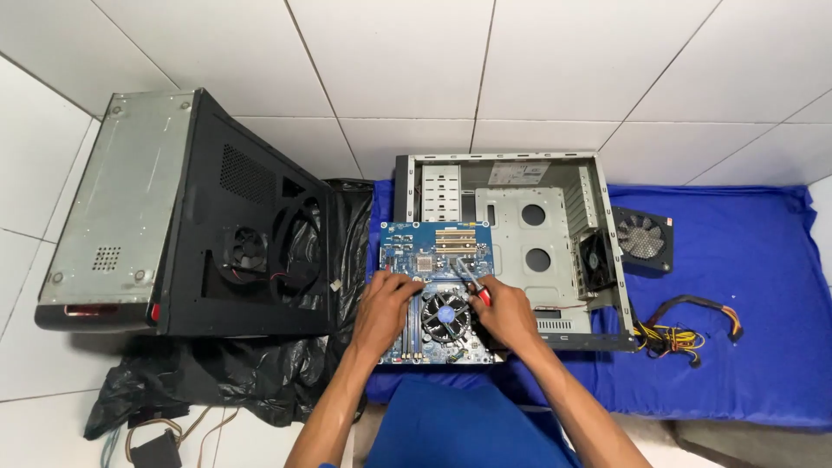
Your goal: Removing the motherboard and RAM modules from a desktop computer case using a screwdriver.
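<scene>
Blue motherboard (438, 295) lying at the front of the open grey computer case (520, 243) on a blue cloth (737, 295), left hand (386, 308) gripping its left edge, right hand (503, 314) clamped on a red-handled screwdriver (475, 286) beside the cooler fan (445, 314); black case (217, 225) standing left.

Two bare arms come up from the near edge. The left hand (384, 305) and the right hand (507, 314) wear no gloves, no rings and no watch. No sleeves cover the forearms. A tiny bit of blue cloth shows by the left elbow at the near edge. Between the arms, the person's lap is covered in plain bright blue clothing (459, 429).
</scene>
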